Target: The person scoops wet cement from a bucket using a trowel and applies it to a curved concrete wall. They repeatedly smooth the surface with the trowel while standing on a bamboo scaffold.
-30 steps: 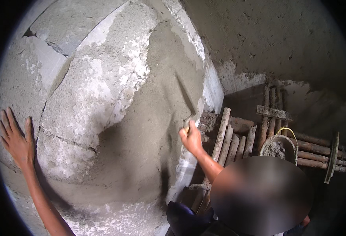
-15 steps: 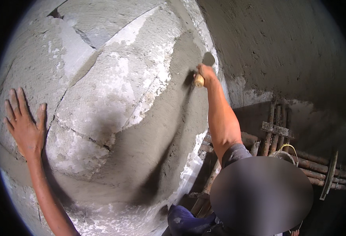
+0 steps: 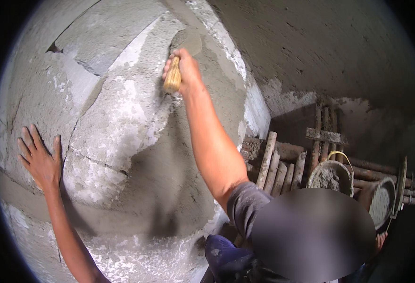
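My right hand [image 3: 185, 70] is wrapped round the ribbed wooden handle of a trowel [image 3: 173, 79]. Its rounded blade, smeared grey, lies against the upper part of a rough wall [image 3: 127, 104]. Wet grey mortar [image 3: 207, 89] spreads around and below the blade, beside paler, patchy ground. At the left, my left hand [image 3: 44, 160] rests flat on the wall with fingers spread and nothing in it. A long crack runs just to the right of its thumb.
A bucket of mortar [image 3: 332, 178] with a yellow handle and another mortar-filled container [image 3: 382, 203] stand at the lower right. Rusty pipe-like bars [image 3: 327, 127] and short round poles [image 3: 268, 160] lie beyond. A blurred oval hides part of the lower right.
My right hand has swept the trowel left and slightly up across the wall. My left hand stays flat there. The view has shifted, bringing the buckets and poles more into sight.
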The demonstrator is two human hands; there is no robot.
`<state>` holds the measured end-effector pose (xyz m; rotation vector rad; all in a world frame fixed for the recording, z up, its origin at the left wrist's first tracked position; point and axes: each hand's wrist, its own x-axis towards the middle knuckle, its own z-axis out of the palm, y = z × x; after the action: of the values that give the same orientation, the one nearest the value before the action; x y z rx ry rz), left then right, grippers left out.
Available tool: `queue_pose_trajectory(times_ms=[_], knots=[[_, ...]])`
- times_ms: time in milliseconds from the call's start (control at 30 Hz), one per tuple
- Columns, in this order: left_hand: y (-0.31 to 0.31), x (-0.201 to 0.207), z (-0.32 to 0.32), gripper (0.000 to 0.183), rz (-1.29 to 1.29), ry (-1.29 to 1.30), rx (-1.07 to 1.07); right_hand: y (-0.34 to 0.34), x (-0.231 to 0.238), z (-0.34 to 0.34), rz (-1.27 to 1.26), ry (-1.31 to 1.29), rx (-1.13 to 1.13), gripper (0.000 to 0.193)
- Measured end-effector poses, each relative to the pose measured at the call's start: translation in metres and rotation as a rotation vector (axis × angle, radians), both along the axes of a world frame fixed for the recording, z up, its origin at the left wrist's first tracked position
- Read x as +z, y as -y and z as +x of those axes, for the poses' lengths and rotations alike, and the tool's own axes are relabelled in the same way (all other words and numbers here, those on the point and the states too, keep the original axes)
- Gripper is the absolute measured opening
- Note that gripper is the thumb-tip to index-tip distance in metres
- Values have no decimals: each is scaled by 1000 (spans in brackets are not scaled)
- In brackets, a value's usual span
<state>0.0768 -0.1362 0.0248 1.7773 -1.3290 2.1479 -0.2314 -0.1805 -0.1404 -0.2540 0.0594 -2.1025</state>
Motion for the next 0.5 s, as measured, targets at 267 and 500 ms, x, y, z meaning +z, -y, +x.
queue_pose_trajectory(times_ms=[267, 500], knots=[[1, 0, 7, 71, 3, -18, -42, -132, -94, -15, 172, -339, -839, 34], [6, 2, 16, 71, -15, -17, -144, -148, -126, -35, 639, -226, -1597, 38]])
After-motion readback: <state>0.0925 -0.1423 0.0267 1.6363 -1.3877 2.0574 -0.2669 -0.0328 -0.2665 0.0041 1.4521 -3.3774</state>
